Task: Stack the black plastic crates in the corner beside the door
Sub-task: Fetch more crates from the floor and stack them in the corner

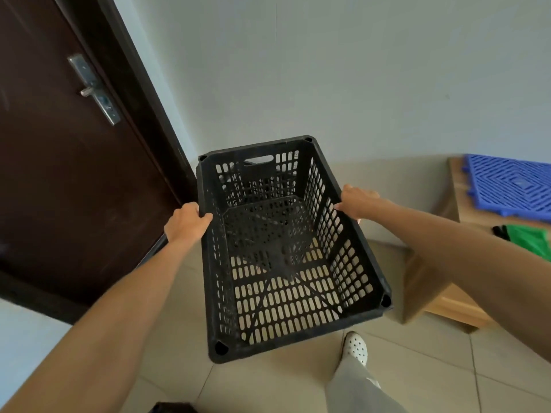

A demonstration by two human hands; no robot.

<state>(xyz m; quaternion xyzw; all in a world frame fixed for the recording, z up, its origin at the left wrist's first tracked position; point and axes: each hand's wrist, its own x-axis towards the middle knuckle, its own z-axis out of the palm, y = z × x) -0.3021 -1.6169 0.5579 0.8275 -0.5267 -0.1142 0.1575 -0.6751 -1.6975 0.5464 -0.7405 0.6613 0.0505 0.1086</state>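
I hold a black perforated plastic crate (369,263) in the air with both hands, open side up and tilted toward me. My left hand (186,223) grips its left long rim. My right hand (357,201) grips the right long rim. Through the crate's holed floor and far wall I see another black crate (259,186) lower down, in the corner between the dark door (74,174) and the pale wall; its outline is mostly hidden. A sliver of a further black object (173,408) shows at the bottom edge.
The brown door with a metal handle plate (95,89) fills the left. A low wooden bench (447,299) stands to the right, carrying a blue plastic grid mat (512,186) and a green cloth (530,241). Beige floor tiles (432,368) and my shoe (356,348) lie below.
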